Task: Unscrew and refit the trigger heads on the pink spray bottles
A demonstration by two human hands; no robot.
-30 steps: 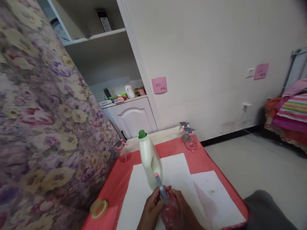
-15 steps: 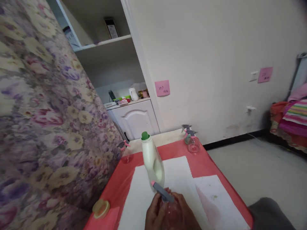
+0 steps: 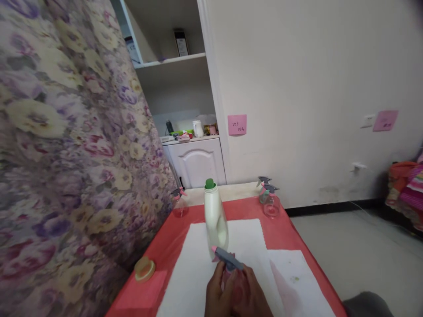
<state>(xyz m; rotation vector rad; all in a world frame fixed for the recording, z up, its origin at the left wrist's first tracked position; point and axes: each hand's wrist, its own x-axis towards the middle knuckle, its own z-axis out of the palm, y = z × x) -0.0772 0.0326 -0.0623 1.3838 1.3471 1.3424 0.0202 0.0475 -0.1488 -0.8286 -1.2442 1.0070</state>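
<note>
Bare left hand [image 3: 217, 293] and bare right hand [image 3: 255, 291]

Soft, fairly dim light is falling over my table [image 3: 244, 209], its source unclear to me. At the near edge my fingers [image 3: 217, 281] are looking dark and slightly blurred. Shade is filling the open shelves [image 3: 175, 88] beyond the far edge and darkening the curtain [image 3: 86, 167] low along the left edge. Well past the right edge, lens distortion is stretching the bedding [image 3: 408, 187], and blur is smearing a pink note [image 3: 385, 121].
</note>
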